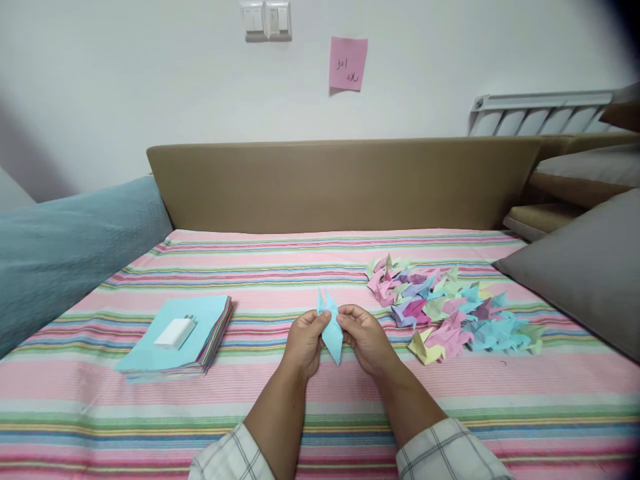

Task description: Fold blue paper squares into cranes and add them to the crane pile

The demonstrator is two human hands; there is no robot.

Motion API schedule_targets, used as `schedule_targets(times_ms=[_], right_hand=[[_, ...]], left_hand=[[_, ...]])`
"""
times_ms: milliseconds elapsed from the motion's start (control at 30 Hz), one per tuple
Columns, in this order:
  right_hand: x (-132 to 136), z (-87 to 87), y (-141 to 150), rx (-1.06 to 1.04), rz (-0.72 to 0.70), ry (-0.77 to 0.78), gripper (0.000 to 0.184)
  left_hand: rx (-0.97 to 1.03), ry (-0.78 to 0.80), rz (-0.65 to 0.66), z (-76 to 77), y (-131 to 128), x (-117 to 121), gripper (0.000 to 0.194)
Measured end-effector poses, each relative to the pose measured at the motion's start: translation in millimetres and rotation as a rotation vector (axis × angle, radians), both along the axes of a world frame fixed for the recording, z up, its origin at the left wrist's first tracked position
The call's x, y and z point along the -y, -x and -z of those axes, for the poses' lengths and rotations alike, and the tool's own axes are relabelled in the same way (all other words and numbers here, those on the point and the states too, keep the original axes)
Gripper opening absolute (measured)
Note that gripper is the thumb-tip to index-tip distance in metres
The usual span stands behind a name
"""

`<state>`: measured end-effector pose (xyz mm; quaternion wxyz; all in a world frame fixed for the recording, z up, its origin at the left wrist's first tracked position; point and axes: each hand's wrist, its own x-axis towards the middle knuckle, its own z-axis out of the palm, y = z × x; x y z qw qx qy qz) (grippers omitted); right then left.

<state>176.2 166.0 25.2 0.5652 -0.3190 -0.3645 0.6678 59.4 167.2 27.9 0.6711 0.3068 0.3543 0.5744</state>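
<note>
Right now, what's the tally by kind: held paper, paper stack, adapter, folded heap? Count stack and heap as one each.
Held blue folded paper: 1
Paper stack: 1
White plug adapter: 1
Heap of folded papers: 1 (pieces overlap too much to count)
Total: 4

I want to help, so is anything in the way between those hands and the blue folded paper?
Nothing visible: the left hand and the right hand both hold the blue folded paper directly, one at each side.

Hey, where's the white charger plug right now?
In the head view, the white charger plug lies on the left, on top of the paper stack, to the left of the left hand, which holds the folded blue paper.
</note>
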Motion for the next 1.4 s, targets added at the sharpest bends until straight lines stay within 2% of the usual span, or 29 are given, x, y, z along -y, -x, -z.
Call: schedule_targets(times_ms=[400, 600, 667, 833, 1133, 1267, 1400], right_hand=[[0.7, 0.6, 0.9, 0.006, 0.000, 0.003, 0.033], [-1.8, 8.4, -1.9, 0.086, 0.026, -0.059, 0.028], [-2.6, 9.8, -3.0, 0.128, 0.063, -0.072, 0.028], [-2.2, 6.9, -3.3, 0.167, 0.105, -0.084, 0.028], [-4.5, 11.0, -2.1, 0.157, 0.088, -0.065, 0.030], [-1.5, 5.9, -1.5, 0.083, 0.015, -0.036, 0.033], [2.6, 2.1, -1.3, 0.086, -0.044, -0.123, 0.043]], left_hand=[[-0.025, -0.004, -0.026, -0.8, -1.1, 0.8, 0.032], [-0.144, -0.053, 0.130, 1.9, -1.8, 4.2, 0.030], [-0.139, -0.064, 0.142, 1.6, -2.7, 5.2, 0.030], [-0.054, -0.067, 0.077, 1.4, -3.4, 3.8, 0.029], [-0.080, -0.030, 0.025, 4.3, -2.4, 0.4, 0.031], [-0.091, -0.036, -0.057, 5.3, -1.5, -1.7, 0.031], [-0.082, -0.052, -0.139, 3.1, -1.0, -2.0, 0.031]])
